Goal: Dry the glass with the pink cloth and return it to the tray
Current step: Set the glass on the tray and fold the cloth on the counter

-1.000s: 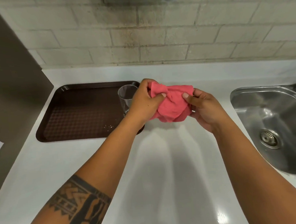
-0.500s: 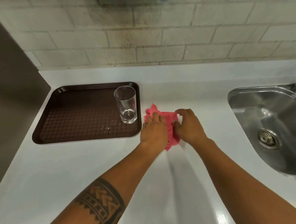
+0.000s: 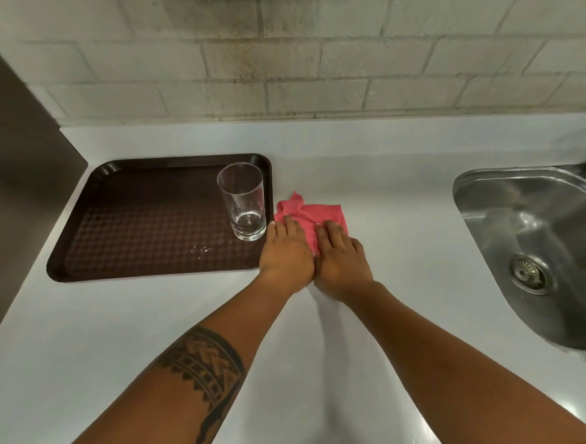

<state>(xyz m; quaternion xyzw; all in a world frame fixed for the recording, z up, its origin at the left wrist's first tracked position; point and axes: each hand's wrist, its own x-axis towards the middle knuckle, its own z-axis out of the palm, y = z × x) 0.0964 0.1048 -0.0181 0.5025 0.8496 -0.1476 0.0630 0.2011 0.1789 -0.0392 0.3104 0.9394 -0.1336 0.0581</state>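
Observation:
A clear glass (image 3: 242,201) stands upright in the front right corner of the dark brown tray (image 3: 141,231). Just right of the tray the pink cloth (image 3: 305,214) lies on the white counter. My left hand (image 3: 285,253) and my right hand (image 3: 342,260) rest flat on the cloth's near part, side by side, fingers extended and pressing it down. The cloth's near edge is hidden under my hands. Neither hand touches the glass.
A steel sink (image 3: 541,258) with a drain is set into the counter at the right. A brick wall (image 3: 308,49) runs along the back. A dark panel (image 3: 13,153) stands at the left. Some crumbs or droplets (image 3: 200,249) lie on the tray.
One second ago both hands held the bunched cloth in the air beside the glass. They have lowered it onto the counter and now lie flat on it.

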